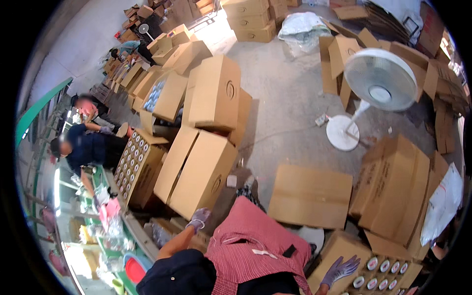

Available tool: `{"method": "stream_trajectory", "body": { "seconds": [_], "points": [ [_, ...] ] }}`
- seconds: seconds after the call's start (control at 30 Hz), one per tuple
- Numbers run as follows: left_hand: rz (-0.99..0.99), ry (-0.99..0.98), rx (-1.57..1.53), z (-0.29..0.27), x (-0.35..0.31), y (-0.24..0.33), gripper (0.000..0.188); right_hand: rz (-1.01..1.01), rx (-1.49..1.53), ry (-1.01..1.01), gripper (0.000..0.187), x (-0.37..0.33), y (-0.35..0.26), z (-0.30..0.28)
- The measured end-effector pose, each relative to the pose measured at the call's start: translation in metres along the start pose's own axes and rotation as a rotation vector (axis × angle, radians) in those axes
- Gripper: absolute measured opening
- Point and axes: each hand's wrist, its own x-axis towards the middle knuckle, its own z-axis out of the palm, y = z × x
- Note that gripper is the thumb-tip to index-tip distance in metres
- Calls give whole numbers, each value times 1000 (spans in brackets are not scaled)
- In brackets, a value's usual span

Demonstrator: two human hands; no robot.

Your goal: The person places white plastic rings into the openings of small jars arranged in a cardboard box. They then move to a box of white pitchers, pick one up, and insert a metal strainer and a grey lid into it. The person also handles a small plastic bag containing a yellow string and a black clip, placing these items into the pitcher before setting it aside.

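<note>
Open box of cans (381, 275) by spread, empty right hand (340, 269); left hand (198, 218) curled on carton (196, 172)

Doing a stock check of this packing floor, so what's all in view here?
cardboard boxes: many, brown, stacked and scattered over the floor
open boxes of round-lidded containers: two clear ones, brown, left centre and lower right
flat cardboard sheet: one, brown, centre floor
standing fan: one, white, upper right
plastic bag: one, whitish, top centre
workbench: one, green, lower left, cluttered
bent-over person: one, red checked shirt, dark cap, pale purple gloves, bottom centre
other workers: two, dark tops, left
own hands: none in view
</note>
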Motion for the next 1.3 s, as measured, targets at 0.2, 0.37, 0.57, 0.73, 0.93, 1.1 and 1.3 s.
{"method": "stream_trajectory", "body": {
  "seconds": [0.2,0.37,0.57,0.73,0.93,1.1,1.3],
  "points": [
    [247,545,-91,-128,398,18,52,-231,328,-144,73,68,-360,179],
    [-265,713,-740,-182,615,-40,54,-779,881,-553,65,142,-722,99],
    [229,438,-1152,-227,581,129,40,-1227,1219,-259,59,234,-961,-51],
    [-12,1332,-255,-231,675,54,45,-1430,1281,-259,59,231,-1018,-90],
    [-245,505,-689,-292,622,54,45,-1233,1211,-335,61,236,-989,-66],
    [761,-17,-986,-289,521,140,37,-1263,1264,-288,68,237,-1004,-125],
    [437,143,-931,-215,592,187,23,-710,980,-265,104,301,-1107,-51]
  ]
}}
